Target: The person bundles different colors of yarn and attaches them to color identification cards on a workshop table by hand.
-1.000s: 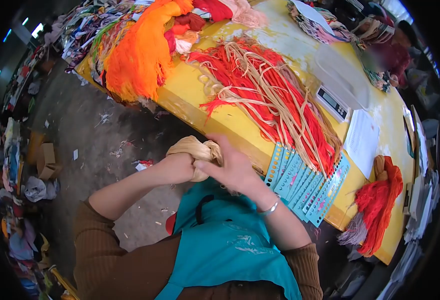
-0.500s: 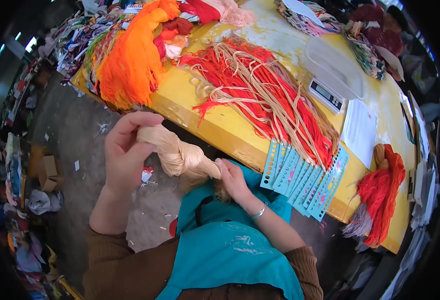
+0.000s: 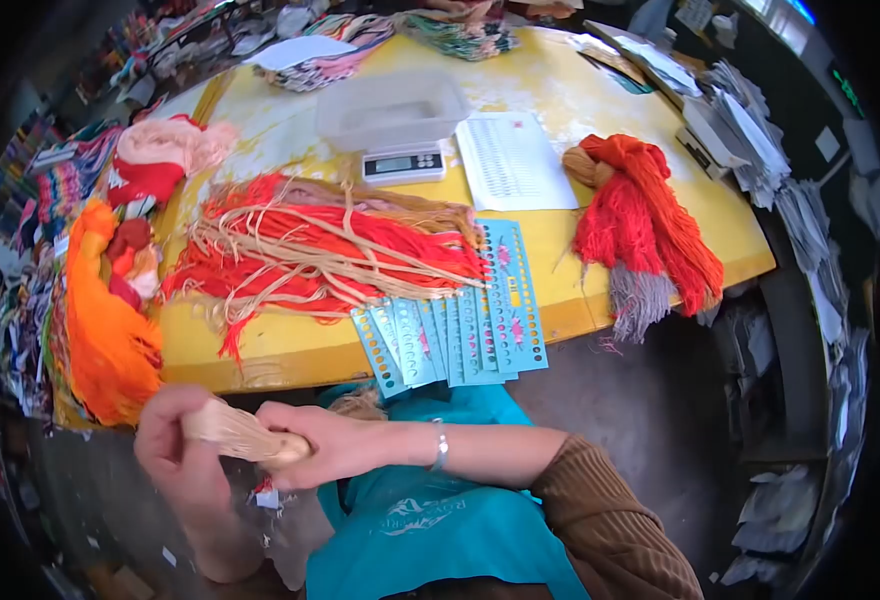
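A beige skein of thread (image 3: 232,430) is stretched between my two hands, below the table's front edge. My left hand (image 3: 182,440) is closed round its left end. The fingers of my right hand (image 3: 325,442) wrap the other end, and part of the skein is hidden inside them. A loose beige tail (image 3: 358,403) shows behind my right hand, against the teal apron (image 3: 410,510). On the table beyond lie red and beige threads (image 3: 330,240), fixed to overlapping blue punched cards (image 3: 450,340).
A digital scale (image 3: 403,164) carries a clear plastic tub (image 3: 392,108). Beside it lies a printed sheet (image 3: 516,160). Red and grey skeins (image 3: 635,225) rest on the right; an orange skein (image 3: 105,320) hangs over the left edge of the yellow table (image 3: 240,375). Papers (image 3: 750,130) are stacked far right.
My view has swung to the right and up over the table. My right hand has come closer to my left and now wraps the skein's twisted part.
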`<state>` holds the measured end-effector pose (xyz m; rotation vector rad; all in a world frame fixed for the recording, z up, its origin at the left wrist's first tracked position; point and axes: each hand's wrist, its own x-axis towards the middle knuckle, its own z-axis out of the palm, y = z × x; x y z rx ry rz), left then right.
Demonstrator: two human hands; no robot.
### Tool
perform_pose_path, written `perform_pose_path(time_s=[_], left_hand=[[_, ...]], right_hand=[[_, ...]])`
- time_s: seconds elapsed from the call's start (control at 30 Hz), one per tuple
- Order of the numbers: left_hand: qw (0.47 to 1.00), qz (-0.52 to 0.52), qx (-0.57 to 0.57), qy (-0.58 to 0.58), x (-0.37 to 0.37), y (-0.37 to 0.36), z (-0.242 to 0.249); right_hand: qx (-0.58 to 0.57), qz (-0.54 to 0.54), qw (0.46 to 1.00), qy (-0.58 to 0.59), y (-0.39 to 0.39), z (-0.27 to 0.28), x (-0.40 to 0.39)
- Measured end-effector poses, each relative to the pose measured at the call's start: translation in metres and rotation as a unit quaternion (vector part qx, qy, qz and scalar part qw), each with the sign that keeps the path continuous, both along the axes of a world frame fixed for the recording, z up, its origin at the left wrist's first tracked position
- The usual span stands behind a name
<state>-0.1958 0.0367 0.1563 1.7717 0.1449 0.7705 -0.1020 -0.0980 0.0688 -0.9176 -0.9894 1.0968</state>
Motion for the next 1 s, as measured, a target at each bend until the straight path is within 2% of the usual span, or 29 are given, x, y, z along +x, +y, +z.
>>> perform_pose_path(time_s=[0.03,0.07,0.1,0.13,0.17,0.2,0.23,0.27,0.33,0.37,0.43,0.5,0.53,0.6,0.63,0.7,0.73,0.77,0.87,0.93,0.97,1.0], left_hand=[[1.000,-0.006,0.001,-0.005,0.006,-0.003,-0.001],[0.998,-0.012,-0.060,-0.033,0.015,-0.009,-0.001],[0.991,-0.076,-0.102,-0.048,0.027,-0.012,0.000],[0.978,-0.137,-0.145,-0.059,0.039,-0.015,0.002],[0.969,-0.155,-0.193,-0.010,0.048,-0.019,-0.012],[0.906,-0.244,-0.346,-0.011,0.052,-0.026,-0.037],[0.856,-0.279,-0.427,0.081,0.060,-0.040,-0.052],[0.818,-0.380,-0.402,0.156,0.066,-0.054,-0.064],[0.747,-0.549,-0.269,0.262,0.082,-0.091,-0.083],[0.722,-0.656,-0.087,0.201,0.091,-0.107,-0.085],[0.618,-0.710,-0.127,0.312,0.088,-0.146,-0.101],[0.655,-0.733,-0.003,0.186,0.090,-0.173,-0.158],[0.614,-0.760,-0.130,0.170,0.099,-0.189,-0.125],[0.600,-0.748,-0.179,0.222,0.106,-0.206,-0.107],[0.597,-0.752,-0.187,0.208,0.111,-0.217,-0.111],[0.610,-0.742,-0.200,0.195,0.118,-0.233,-0.099],[0.621,-0.731,-0.215,0.186,0.122,-0.238,-0.095],[0.628,-0.718,-0.212,0.211,0.123,-0.243,-0.111],[0.618,-0.721,-0.177,0.259,0.128,-0.247,-0.124],[0.622,-0.709,-0.158,0.292,0.127,-0.236,-0.127],[0.627,-0.696,-0.138,0.322,0.126,-0.226,-0.129],[0.632,-0.692,-0.138,0.321,0.123,-0.213,-0.132]], right_hand=[[0.083,-0.014,0.996,0.023,-0.006,-0.005,0.002],[0.055,-0.024,0.998,0.000,-0.018,-0.005,0.007],[0.027,-0.034,0.999,-0.023,-0.031,-0.006,0.013],[0.021,-0.018,0.999,0.029,-0.041,-0.011,0.017],[0.037,-0.046,0.996,0.067,-0.057,-0.013,0.018],[0.055,-0.075,0.990,0.105,-0.079,0.000,0.019],[0.049,-0.116,0.979,0.162,-0.106,0.034,0.019],[0.059,-0.151,0.978,0.135,-0.131,0.040,0.023],[0.070,-0.187,0.974,0.103,-0.174,0.055,0.031],[0.099,-0.275,0.953,0.081,-0.195,0.070,0.038],[0.155,-0.441,0.884,0.034,-0.229,0.106,0.049],[0.237,-0.531,0.810,0.075,-0.234,0.137,0.053],[0.234,-0.567,0.787,0.070,-0.243,0.145,0.064],[0.214,-0.621,0.752,0.049,-0.272,0.158,0.091],[0.198,-0.640,0.741,0.034,-0.290,0.162,0.108],[0.196,-0.626,0.754,0.043,-0.334,0.157,0.159],[0.172,-0.664,0.726,0.053,-0.346,0.158,0.184],[0.146,-0.701,0.695,0.064,-0.357,0.157,0.211],[0.038,-0.745,0.666,0.028,-0.389,0.118,0.305],[-0.111,-0.741,0.653,-0.110,-0.413,0.054,0.353],[-0.355,-0.713,0.575,-0.187,-0.436,0.010,0.385],[-0.443,-0.692,0.483,-0.303,-0.454,-0.047,0.419]])
